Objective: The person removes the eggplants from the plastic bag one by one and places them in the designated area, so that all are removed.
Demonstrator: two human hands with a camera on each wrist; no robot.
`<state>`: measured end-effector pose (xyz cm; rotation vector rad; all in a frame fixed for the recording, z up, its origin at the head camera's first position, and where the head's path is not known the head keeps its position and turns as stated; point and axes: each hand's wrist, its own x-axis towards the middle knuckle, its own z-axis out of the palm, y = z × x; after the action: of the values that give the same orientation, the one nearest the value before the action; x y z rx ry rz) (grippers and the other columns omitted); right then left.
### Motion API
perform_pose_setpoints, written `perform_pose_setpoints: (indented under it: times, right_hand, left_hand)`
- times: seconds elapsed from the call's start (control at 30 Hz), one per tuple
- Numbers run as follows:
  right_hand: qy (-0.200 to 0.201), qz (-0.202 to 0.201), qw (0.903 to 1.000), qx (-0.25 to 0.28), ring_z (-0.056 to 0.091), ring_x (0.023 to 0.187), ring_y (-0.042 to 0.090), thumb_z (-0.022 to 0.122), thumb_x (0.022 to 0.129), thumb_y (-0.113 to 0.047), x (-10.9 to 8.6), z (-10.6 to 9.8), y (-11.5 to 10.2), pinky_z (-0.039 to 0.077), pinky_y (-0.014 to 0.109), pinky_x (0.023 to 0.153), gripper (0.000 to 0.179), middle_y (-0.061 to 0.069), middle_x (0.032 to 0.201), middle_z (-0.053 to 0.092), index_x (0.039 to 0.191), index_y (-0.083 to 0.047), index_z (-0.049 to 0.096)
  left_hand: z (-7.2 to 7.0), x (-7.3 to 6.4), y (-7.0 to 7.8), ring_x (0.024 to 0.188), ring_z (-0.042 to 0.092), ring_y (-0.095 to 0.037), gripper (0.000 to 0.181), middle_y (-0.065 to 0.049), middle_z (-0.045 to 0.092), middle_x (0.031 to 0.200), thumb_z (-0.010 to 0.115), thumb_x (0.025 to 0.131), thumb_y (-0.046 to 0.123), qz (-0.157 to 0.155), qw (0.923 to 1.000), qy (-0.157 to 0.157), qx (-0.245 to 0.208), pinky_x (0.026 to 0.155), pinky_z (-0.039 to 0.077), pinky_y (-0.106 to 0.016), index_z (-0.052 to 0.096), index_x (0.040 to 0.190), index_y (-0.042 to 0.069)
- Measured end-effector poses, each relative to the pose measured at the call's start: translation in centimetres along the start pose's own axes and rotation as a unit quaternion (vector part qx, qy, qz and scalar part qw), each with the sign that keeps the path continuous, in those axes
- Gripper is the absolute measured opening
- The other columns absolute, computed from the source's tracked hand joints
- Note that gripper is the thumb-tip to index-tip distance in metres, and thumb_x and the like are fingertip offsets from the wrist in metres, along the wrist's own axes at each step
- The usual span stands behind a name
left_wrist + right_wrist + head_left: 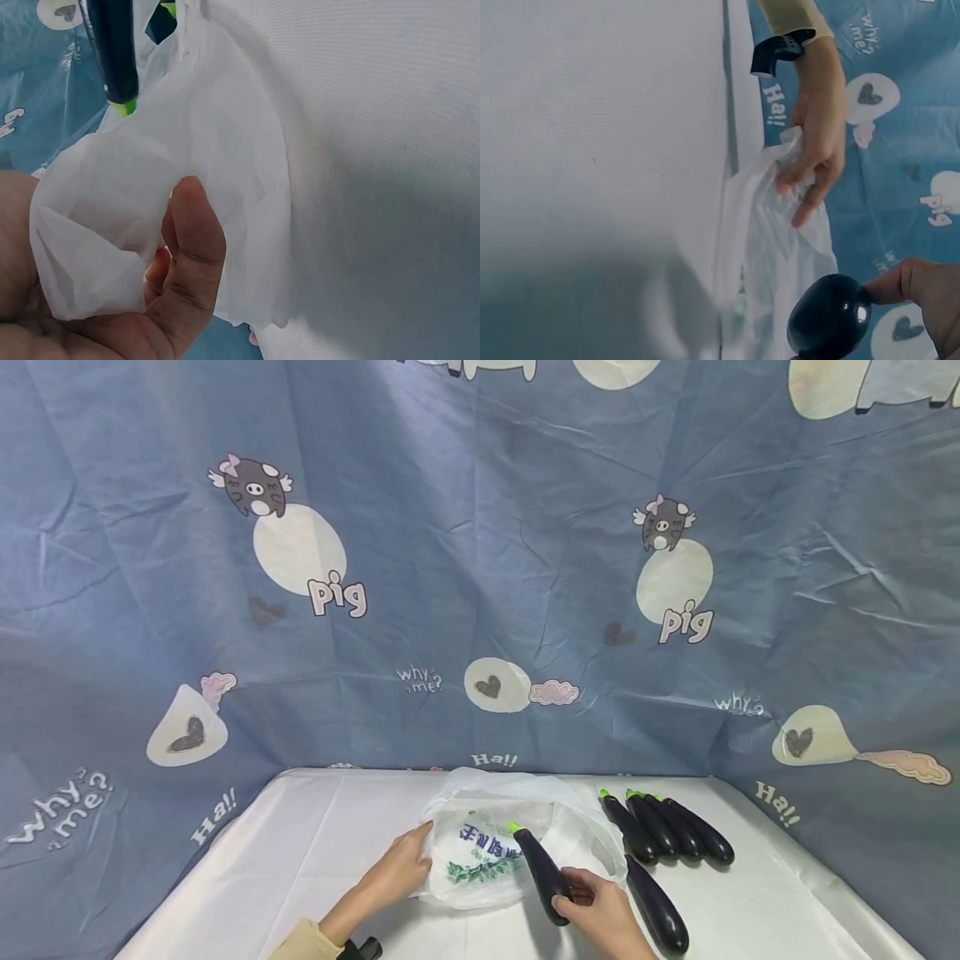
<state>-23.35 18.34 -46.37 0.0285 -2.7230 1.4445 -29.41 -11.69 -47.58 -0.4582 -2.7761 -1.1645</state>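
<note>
A white plastic bag [480,885] with blue and green print lies spread on the table, its mouth held up. My left hand [401,864] grips the bag's left edge; in the left wrist view the film [97,277] is bunched between thumb and fingers. My right hand [600,906] holds an eggplant [542,868] by its thick dark end, tilted over the bag with the green stem end toward the bag's opening. The right wrist view shows that eggplant's rounded end [831,319] against the thumb. A loose eggplant [657,910] lies right of my right hand.
Several more eggplants [675,831] lie side by side at the table's right, stems pointing away. The white-covered table [315,835] ends at a blue printed curtain [420,568] behind it. A black strap [780,51] is on the left wrist.
</note>
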Motion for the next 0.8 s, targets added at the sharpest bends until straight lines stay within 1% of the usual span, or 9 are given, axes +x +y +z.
perform_pose_setpoints:
  times: [0.17, 0.23, 0.33, 0.47, 0.63, 0.8]
  right_hand:
    - [0.009, 0.036, 0.9991, -0.019, 0.069, 0.085, 0.017, 0.075, 0.076, -0.023, -0.3, -0.9, 0.2, 0.058, 0.032, 0.074, 0.049, 0.012, 0.104, 0.072, 0.116, 0.003, 0.066]
    - [0.008, 0.043, 0.9987, -0.026, 0.069, 0.085, 0.018, 0.075, 0.075, -0.023, -0.4, -1.2, 0.4, 0.058, 0.034, 0.076, 0.049, 0.012, 0.104, 0.072, 0.116, 0.003, 0.066]
    - [0.005, 0.046, 0.9985, -0.028, 0.069, 0.086, 0.018, 0.076, 0.075, -0.022, -0.7, -1.7, 0.6, 0.058, 0.034, 0.076, 0.049, 0.013, 0.106, 0.072, 0.116, 0.003, 0.066]
    - [0.007, 0.051, 0.9984, -0.024, 0.070, 0.087, 0.019, 0.076, 0.075, -0.021, -1.1, -2.6, 1.1, 0.059, 0.033, 0.076, 0.048, 0.013, 0.107, 0.071, 0.115, 0.003, 0.067]
    - [0.021, 0.074, 0.9970, -0.012, 0.070, 0.088, 0.021, 0.077, 0.074, -0.019, -1.4, -3.6, 1.5, 0.059, 0.034, 0.077, 0.048, 0.014, 0.107, 0.072, 0.114, 0.004, 0.067]
    - [0.033, 0.092, 0.9952, -0.006, 0.070, 0.090, 0.023, 0.077, 0.075, -0.019, -1.7, -4.8, 1.8, 0.059, 0.035, 0.079, 0.049, 0.016, 0.106, 0.072, 0.116, 0.006, 0.066]
  left_hand:
    - [0.0, 0.0, 0.0, 0.127, 0.043, -0.054, 0.055, -0.040, 0.045, 0.135, 0.054, 0.081, -0.007, 0.002, 1.0000, 0.000, -0.003, 0.104, 0.038, -0.061, 0.042, 0.133, -0.019]
    - [0.0, 0.0, 0.0, 0.127, 0.043, -0.054, 0.055, -0.040, 0.045, 0.134, 0.054, 0.081, -0.007, 0.002, 1.0000, 0.000, -0.002, 0.104, 0.037, -0.061, 0.042, 0.133, -0.019]
    - [-0.1, -0.1, 0.1, 0.127, 0.043, -0.054, 0.055, -0.040, 0.045, 0.134, 0.053, 0.081, -0.007, 0.002, 1.0000, -0.001, 0.001, 0.104, 0.037, -0.061, 0.042, 0.134, -0.018]
    - [-0.2, 0.0, 0.1, 0.128, 0.043, -0.054, 0.056, -0.040, 0.045, 0.135, 0.053, 0.081, -0.007, 0.000, 1.0000, 0.001, 0.000, 0.104, 0.037, -0.061, 0.042, 0.134, -0.018]
    - [-0.3, 0.0, 0.1, 0.127, 0.043, -0.054, 0.056, -0.040, 0.046, 0.134, 0.053, 0.080, -0.007, 0.006, 1.0000, 0.004, 0.002, 0.104, 0.037, -0.061, 0.042, 0.133, -0.018]
    - [-0.2, 0.0, 0.1, 0.127, 0.043, -0.054, 0.056, -0.040, 0.046, 0.134, 0.053, 0.080, -0.007, 0.005, 1.0000, 0.006, 0.001, 0.104, 0.037, -0.061, 0.043, 0.133, -0.018]
